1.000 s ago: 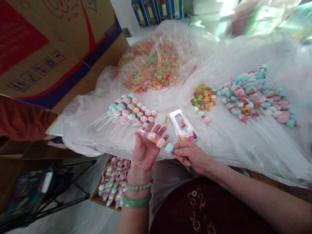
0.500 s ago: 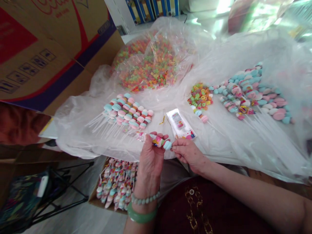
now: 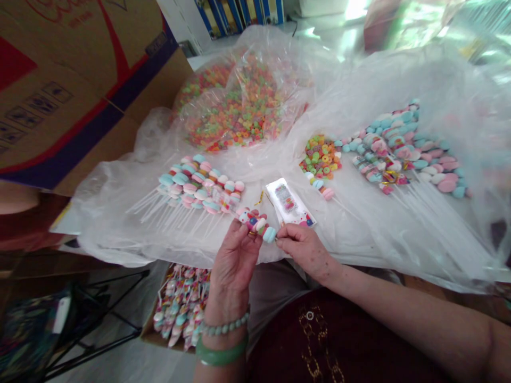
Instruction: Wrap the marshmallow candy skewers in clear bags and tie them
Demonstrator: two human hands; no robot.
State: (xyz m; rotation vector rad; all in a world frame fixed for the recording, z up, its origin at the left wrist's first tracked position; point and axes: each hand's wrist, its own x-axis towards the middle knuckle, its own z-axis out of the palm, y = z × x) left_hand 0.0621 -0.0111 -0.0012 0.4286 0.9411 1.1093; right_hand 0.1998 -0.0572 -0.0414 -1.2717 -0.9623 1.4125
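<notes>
My left hand (image 3: 237, 255) is closed around a marshmallow and gummy-ring candy skewer (image 3: 263, 230), which sits partly inside a clear printed plastic bag (image 3: 227, 201). Its blue marshmallow end points right, towards my right hand (image 3: 301, 247). There my right fingers pinch the thin stick just beyond that marshmallow. Behind my hands lies a stack of printed bags (image 3: 291, 205), with a gold twist tie (image 3: 261, 198) beside it. The bag's far end overlaps a row of unwrapped candy skewers (image 3: 195, 183) on the left.
A big bag of gummy rings (image 3: 239, 106) stands at the back. Loose gummy rings (image 3: 321, 157), marshmallow skewers (image 3: 399, 135) and white sticks (image 3: 451, 229) lie right. A carton (image 3: 80, 90) rises left. Below the table edge, a box (image 3: 179, 308) holds wrapped skewers. A person's bare limb (image 3: 16, 201) shows at far left.
The bag's far end has lifted and swung up over the skewer row. My left fingers have shifted along the skewer. My right hand keeps its pinch. The whole view has shifted slightly.
</notes>
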